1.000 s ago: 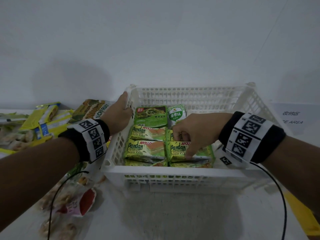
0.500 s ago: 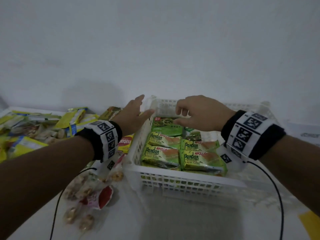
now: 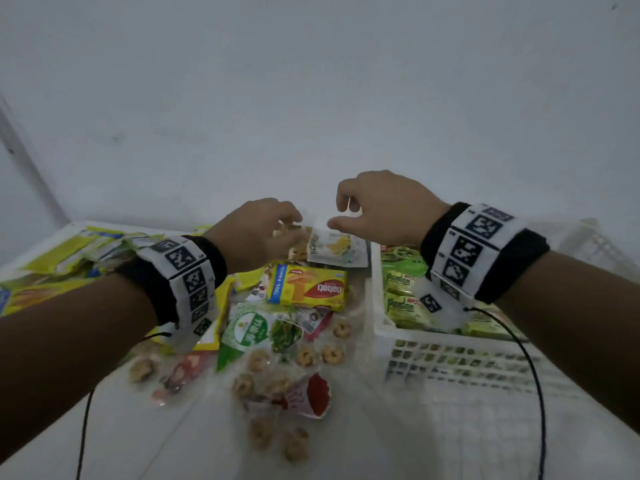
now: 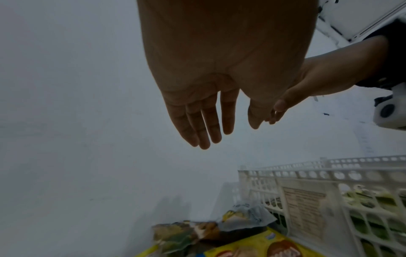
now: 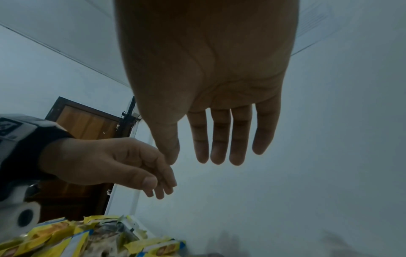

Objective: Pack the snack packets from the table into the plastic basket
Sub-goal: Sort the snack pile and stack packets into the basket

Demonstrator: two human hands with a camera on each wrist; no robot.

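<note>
— Over the heap of loose snack packets (image 3: 277,327), at about ten o'clock from the white plastic basket (image 3: 450,355), both hands hover with nothing in them. The left hand (image 3: 258,233) has its fingers straight and slack in the left wrist view; the right hand (image 3: 384,207) looks much the same in its own wrist view, fingers extended, thumb apart.

— What are they nearest to?

— The white jackfruit chip pouch (image 3: 337,249), lying against the basket's left wall at its far corner. Just nearer, at six o'clock from it, lies the yellow Nabati wafer packet (image 3: 306,287), then the green pea snack pouch (image 3: 258,329).

— And the risk?

— Several, I think. Two hands going for one pouch could crowd each other. The pouch leans close to the lattice wall, so a hurried lift may catch its corner on the rim. The clear bags of ring cookies (image 3: 277,386) look slippery and overlap the others; dragging one packet out could pull neighbours toward the table's near edge.

— Room in the basket?

— The Pandan layer cake packs (image 3: 401,292) already fill its left half, so I'd judge a puffy pouch dropped on top might slide off.
</note>
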